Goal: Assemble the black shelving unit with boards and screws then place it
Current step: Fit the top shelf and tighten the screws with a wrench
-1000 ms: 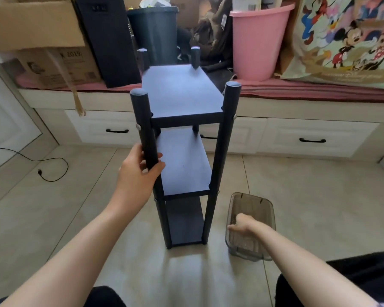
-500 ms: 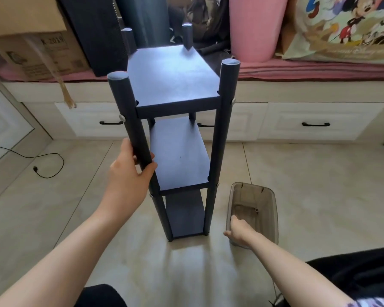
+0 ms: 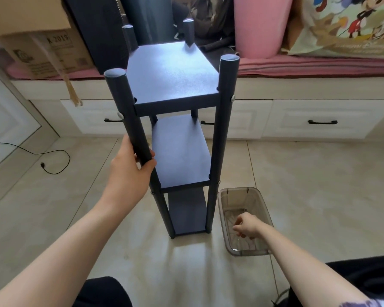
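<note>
The black shelving unit (image 3: 175, 80) stands upright on the tiled floor in front of me, with three boards between four round posts and silver screw heads on the front posts. My left hand (image 3: 129, 171) is wrapped around the front left post, between the top and middle boards. My right hand (image 3: 246, 226) reaches down into a clear brownish plastic bin (image 3: 259, 196) on the floor right of the shelf's foot. Its fingers are curled inside the bin; whether they pinch anything is hidden.
A low white drawer bench (image 3: 319, 120) runs behind the shelf, carrying a cardboard box (image 3: 42, 54), a dark bin (image 3: 146, 16), a pink bucket (image 3: 259, 25) and a cartoon-print bag (image 3: 350, 25). A black cable with plug (image 3: 53, 165) lies at left. My dark-clothed legs fill the bottom edge.
My right hand has moved from the bin's near rim to inside the bin. My head has come closer to the shelf and tilted down. My left hand keeps its hold on the post.
</note>
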A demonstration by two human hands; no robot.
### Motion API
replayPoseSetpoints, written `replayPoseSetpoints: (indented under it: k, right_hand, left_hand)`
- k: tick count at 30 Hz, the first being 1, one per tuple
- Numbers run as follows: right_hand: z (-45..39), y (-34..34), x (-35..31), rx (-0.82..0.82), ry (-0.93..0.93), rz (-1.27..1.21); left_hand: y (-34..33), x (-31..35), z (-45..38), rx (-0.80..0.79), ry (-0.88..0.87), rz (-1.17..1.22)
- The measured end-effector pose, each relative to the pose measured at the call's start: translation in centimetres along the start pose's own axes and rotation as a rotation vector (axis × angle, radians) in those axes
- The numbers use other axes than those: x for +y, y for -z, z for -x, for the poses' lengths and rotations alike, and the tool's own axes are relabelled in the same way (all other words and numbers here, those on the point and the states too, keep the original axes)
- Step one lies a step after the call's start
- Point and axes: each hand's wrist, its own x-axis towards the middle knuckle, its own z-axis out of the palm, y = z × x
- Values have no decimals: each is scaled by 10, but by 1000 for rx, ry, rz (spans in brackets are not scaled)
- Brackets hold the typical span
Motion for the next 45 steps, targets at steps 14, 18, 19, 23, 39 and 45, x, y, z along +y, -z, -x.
replayPoseSetpoints:
  k: [14,18,19,23,39,45]
  right_hand:
    - [-51,-47,22,-106,-1,378]
    - [-65,-55,18,-130,51,491]
    - [-67,-60,16,-140,58,538]
    - [-72,-68,12,-116,88,683]
    - [-62,-37,12,-63,15,531]
    - [-47,-4,-3,-114,-6,432]
  left_hand:
    - [-13,-5,4,103,-60,0]
    - [-17,-6,4,119,-13,41]
    - [-17,-7,3,128,-8,46]
    - [-19,-8,2,143,-11,28]
    - [-17,-10,2,110,-4,30]
    - [-13,-16,-2,81,-2,63]
